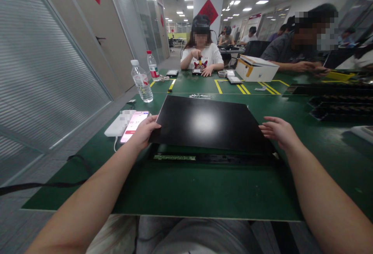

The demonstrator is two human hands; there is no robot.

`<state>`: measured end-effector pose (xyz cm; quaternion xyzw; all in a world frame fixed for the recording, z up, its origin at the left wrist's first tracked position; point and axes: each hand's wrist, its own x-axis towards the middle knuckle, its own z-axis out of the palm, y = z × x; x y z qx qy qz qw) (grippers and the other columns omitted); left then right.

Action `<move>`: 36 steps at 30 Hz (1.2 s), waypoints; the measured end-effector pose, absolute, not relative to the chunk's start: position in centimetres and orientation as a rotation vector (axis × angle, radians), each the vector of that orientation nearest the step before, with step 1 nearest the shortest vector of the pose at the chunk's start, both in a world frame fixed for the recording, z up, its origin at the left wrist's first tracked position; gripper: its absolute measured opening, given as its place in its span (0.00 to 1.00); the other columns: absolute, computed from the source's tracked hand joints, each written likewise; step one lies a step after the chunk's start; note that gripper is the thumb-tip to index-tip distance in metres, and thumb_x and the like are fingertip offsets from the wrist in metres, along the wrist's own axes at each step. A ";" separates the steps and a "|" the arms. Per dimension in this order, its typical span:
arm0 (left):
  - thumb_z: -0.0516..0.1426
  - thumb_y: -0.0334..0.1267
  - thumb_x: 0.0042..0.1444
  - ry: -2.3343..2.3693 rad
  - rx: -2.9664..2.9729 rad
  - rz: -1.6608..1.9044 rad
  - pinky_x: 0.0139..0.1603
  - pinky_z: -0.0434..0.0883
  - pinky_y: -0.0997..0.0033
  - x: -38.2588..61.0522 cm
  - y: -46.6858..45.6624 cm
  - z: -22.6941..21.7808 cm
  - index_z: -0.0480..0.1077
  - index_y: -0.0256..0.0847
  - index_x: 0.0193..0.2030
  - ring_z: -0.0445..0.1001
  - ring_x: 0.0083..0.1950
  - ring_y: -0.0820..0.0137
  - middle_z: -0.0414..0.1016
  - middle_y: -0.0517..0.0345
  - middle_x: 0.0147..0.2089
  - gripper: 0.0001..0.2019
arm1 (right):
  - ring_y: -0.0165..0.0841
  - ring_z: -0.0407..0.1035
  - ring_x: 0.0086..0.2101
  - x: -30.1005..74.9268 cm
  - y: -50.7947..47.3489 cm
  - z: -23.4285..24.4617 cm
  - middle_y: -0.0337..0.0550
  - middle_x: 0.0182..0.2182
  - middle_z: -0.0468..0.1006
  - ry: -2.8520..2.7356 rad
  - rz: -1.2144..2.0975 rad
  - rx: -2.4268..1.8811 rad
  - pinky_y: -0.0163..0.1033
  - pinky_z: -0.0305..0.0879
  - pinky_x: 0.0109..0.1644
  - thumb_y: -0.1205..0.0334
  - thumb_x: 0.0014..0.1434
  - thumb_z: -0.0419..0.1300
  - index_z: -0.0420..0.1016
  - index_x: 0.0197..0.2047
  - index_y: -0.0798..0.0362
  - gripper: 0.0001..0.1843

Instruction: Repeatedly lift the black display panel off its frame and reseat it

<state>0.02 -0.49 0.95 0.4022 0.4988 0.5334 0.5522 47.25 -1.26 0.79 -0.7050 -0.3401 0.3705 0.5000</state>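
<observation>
A large flat black panel [204,124] lies tilted on the green table [204,192], its near edge raised above a dark frame with a green circuit strip [175,157]. My left hand [144,129] grips the panel's left edge, fingers curled around it. At the panel's right corner my right hand [276,131] hovers with its fingers spread, touching or nearly touching the edge.
A phone with a pink screen [134,126] and a white power bank [118,126] lie left of the panel. Two water bottles [142,81] stand at the back left. A white box [255,69] and seated people are across the table. Black trays [340,104] sit on the right.
</observation>
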 end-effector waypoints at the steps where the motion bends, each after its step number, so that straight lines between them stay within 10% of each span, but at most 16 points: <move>1: 0.66 0.29 0.32 1.185 0.948 1.261 0.27 0.74 0.71 0.0 -0.5 1.0 0.78 0.39 0.43 0.81 0.32 0.62 0.83 0.59 0.33 0.24 | 0.33 0.77 0.26 47.3 -1.2 0.8 0.46 0.29 0.82 -0.828 0.901 -1.709 0.33 0.72 0.26 0.69 0.54 0.67 0.75 0.55 0.54 0.24; 36: 0.68 0.31 0.35 1.260 0.988 1.241 0.33 0.74 0.70 0.7 -0.7 0.9 0.75 0.40 0.42 0.80 0.35 0.64 0.82 0.58 0.36 0.23 | 0.36 0.77 0.30 48.0 -0.6 -0.4 0.47 0.27 0.82 -0.957 0.703 -1.754 0.34 0.63 0.27 0.64 0.47 0.66 0.80 0.42 0.53 0.16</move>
